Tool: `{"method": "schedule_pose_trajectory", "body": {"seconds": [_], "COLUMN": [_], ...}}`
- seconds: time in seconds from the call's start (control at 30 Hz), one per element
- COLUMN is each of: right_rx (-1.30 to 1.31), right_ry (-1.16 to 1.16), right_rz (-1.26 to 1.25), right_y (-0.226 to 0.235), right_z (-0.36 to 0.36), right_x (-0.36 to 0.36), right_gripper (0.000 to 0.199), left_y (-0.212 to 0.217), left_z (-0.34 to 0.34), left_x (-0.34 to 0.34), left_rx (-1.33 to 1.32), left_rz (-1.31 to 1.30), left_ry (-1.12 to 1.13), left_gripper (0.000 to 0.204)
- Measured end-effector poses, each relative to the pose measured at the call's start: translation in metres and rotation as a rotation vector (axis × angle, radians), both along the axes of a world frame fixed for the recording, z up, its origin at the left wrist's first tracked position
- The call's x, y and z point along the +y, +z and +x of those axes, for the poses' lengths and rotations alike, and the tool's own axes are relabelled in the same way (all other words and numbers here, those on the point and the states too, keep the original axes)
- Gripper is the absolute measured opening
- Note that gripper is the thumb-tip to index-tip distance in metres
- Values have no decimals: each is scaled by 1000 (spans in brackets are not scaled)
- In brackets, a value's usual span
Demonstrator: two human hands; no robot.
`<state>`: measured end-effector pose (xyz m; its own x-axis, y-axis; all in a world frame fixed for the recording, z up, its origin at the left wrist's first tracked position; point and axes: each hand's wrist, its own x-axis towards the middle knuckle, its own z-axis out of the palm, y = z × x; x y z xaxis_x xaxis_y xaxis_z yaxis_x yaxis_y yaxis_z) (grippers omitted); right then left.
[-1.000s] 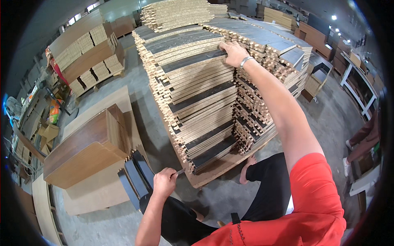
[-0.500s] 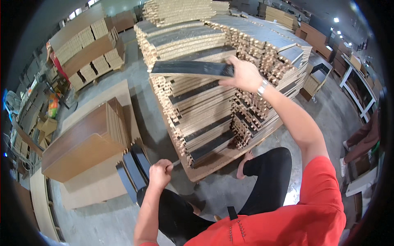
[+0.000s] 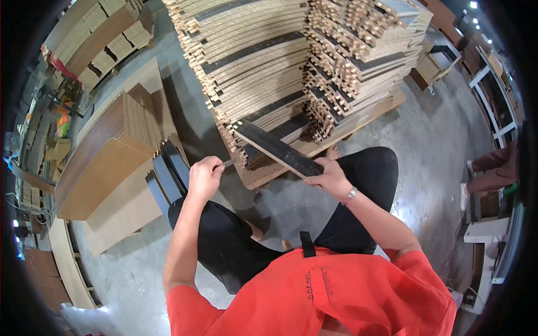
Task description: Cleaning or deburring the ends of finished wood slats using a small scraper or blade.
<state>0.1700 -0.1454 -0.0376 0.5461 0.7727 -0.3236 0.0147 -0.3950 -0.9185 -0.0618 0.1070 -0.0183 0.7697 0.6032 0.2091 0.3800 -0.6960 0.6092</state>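
My right hand (image 3: 332, 178) is closed on the near end of a narrow board strip (image 3: 277, 148) with a black face and a pale edge. The strip slants away to the left, its far end in front of the large stack of strips (image 3: 252, 73). Left of it, my left hand (image 3: 205, 175) is closed in a pinch above my left knee. A thin, short sliver-like tool (image 3: 228, 163) pokes out from its fingertips; its exact kind is too small to tell. Several dark-faced strips (image 3: 167, 171) stand together beside that knee.
A wooden pallet (image 3: 259, 180) carries the large stack. On the left, curved brown panels (image 3: 106, 162) stand on a flat board (image 3: 120, 227). More stacked boards (image 3: 103, 42) are at the far left. At the right, another person's legs (image 3: 490, 171) show near a white frame (image 3: 486, 89).
My right hand has brought the board strip down and nearer to me, from over the stack to in front of it. The view has tilted downward. My left hand keeps its pinch.
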Motion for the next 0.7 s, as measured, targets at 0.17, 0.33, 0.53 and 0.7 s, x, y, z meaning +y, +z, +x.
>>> {"method": "schedule_pose_trajectory", "body": {"seconds": [0.17,0.33,0.53,0.7], "right_rx": [-11,569,1018,1058], "right_ry": [20,-209,-435,-506], "right_rz": [-106,144,273,210], "right_y": [-13,-44,-38,-24], "right_z": [-19,-13,-19,-22], "right_x": [16,13,15,18], "right_gripper": [36,30,22,45], "left_y": [-10,-18,-31,-60], "left_z": [1,20,95,145], "left_x": [-2,-5,-2,43], "left_rx": [7,-38,-41,78], "left_rz": [-26,-289,-34,178], "left_ry": [5,39,-30,207], "left_gripper": [3,4,5,7]}}
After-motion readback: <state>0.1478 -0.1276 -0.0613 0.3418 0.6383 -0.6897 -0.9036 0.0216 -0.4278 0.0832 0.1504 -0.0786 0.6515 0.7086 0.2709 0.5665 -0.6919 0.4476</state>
